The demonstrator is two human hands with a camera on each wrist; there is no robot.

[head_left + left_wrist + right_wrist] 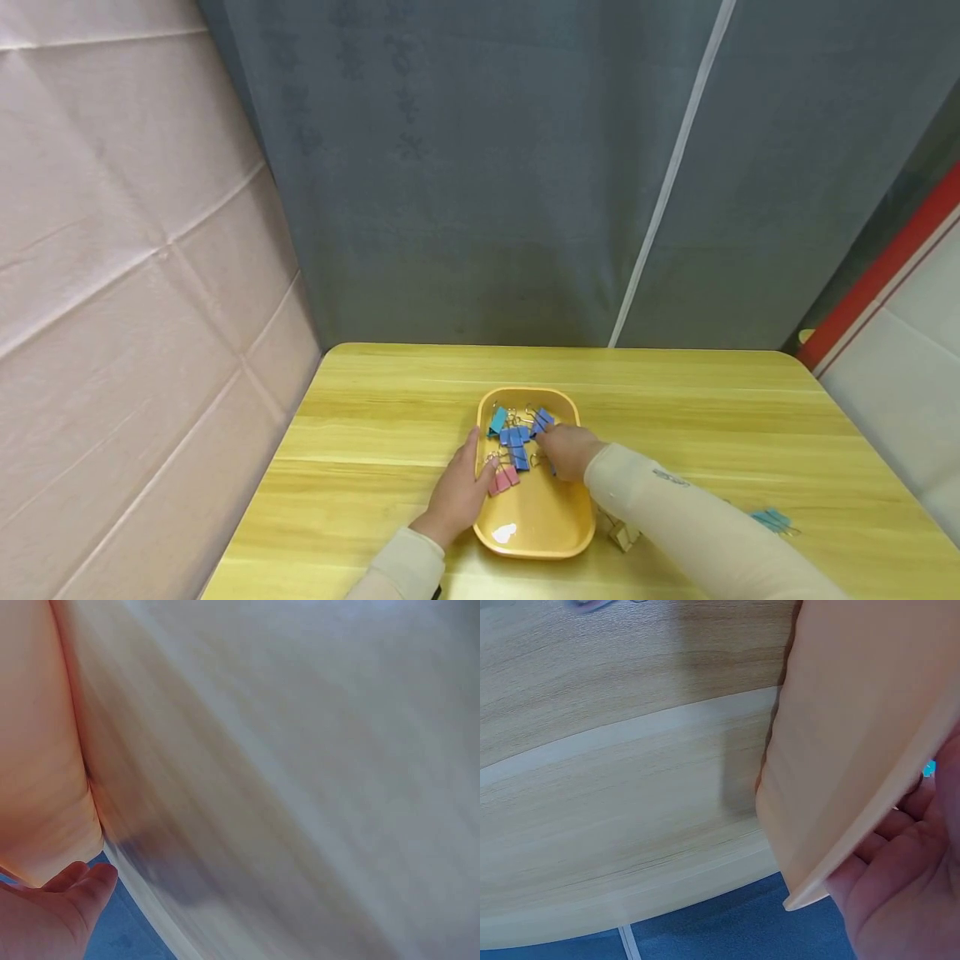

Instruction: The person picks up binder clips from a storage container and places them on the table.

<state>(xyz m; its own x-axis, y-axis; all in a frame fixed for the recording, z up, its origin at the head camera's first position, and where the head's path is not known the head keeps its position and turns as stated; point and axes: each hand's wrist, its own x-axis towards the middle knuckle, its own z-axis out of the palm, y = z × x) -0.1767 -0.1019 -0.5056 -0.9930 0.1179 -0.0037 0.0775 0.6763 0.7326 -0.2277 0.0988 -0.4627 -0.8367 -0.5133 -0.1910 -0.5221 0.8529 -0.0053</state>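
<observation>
A yellow-orange plastic tray (536,523) stands on the table with several binder clips in its far half. My left hand (459,490) grips the tray's left wall, thumb over the rim beside a pink binder clip (504,479). Inside the right side, my right hand (570,452) has curled fingers and pinches a blue binder clip (542,421); its fingertips are partly hidden. Other blue binder clips (516,447) lie in the middle, and a teal binder clip (498,421) is at the far left. In the right wrist view, the tray wall (855,750) covers most of the fingers.
On the table (390,400), a yellowish binder clip (623,534) lies right of the tray, partly under the right forearm. Farther right is a teal binder clip (772,521). A grey-blue curtain (465,183) hangs behind the table, with a pale sheet (135,275) on the left.
</observation>
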